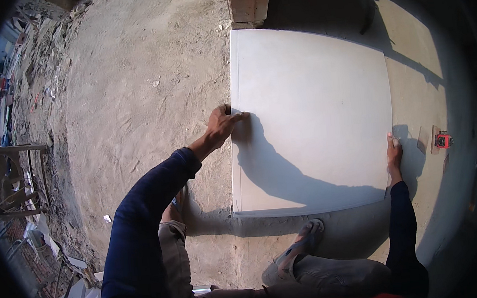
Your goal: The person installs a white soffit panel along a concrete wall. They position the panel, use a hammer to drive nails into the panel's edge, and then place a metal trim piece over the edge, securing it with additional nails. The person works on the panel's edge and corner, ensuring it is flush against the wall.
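Note:
A large white tile (314,115), square and smooth, lies before me with a thin line running along its left edge. My left hand (225,123) pinches that left edge, thumb on top and fingers at the side. At the opposite edge, my right hand (394,149) grips the tile, its fingers partly hidden. The shadow of my left arm falls across the tile's lower part. Whether the tile rests flat on the ground or is slightly raised, I cannot tell.
Sandy ground (133,90) spreads to the left, with rubble (33,70) beyond it. A framed fan-like object (17,180) stands at far left. A post base (249,2) meets the tile's far corner. A small red device (443,141) sits on the right. My sandalled foot (307,236) is near the tile.

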Demonstrator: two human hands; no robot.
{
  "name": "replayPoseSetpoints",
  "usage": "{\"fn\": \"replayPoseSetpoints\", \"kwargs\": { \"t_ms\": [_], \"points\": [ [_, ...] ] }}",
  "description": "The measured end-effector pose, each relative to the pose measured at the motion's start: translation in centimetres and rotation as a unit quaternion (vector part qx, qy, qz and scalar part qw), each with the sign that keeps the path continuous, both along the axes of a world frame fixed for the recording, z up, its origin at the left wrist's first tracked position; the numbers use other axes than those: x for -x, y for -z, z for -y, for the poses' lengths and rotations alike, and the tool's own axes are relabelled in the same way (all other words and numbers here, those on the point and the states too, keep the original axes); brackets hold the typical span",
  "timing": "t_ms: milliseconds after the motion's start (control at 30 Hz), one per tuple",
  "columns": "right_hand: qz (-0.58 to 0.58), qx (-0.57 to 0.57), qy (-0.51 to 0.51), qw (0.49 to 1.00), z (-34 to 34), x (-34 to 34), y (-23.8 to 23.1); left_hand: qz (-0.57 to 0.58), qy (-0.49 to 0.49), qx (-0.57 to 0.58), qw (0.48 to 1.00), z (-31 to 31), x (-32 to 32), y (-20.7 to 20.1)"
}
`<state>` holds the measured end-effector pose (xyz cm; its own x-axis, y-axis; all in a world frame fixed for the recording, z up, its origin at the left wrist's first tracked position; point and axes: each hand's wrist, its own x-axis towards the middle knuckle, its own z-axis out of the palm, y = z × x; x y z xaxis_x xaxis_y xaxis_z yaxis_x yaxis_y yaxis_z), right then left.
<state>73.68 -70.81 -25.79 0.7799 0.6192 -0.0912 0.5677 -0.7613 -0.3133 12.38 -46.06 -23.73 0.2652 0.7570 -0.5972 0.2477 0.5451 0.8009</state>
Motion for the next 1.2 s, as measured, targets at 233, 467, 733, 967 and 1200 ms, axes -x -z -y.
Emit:
{"fn": "replayPoseSetpoints", "kwargs": {
  "t_ms": [233,467,733,967,1200],
  "points": [
    [0.055,0.011,-0.092,0.994,0.1,-1.3,0.5,0.051,0.040,-0.004,0.998,0.1,-0.2,-0.9],
    [0.045,-0.062,-0.078,0.994,0.1,-0.7,0.1,0.028,0.048,-0.020,0.998,-0.1,-0.1,-0.2],
    [-0.068,-0.046,-0.044,0.996,0.1,-0.9,-0.5,0.019,0.058,-0.034,0.998,0.1,-0.5,-1.7],
    [-0.123,-0.028,0.035,0.991,-0.1,-2.5,0.8,0.022,0.095,-0.080,0.992,0.1,0.3,-0.6],
    [-0.127,-0.066,0.140,0.980,-0.6,-2.0,0.8,-0.002,0.085,-0.100,0.991,0.2,-0.1,-0.5]
  ]
}}
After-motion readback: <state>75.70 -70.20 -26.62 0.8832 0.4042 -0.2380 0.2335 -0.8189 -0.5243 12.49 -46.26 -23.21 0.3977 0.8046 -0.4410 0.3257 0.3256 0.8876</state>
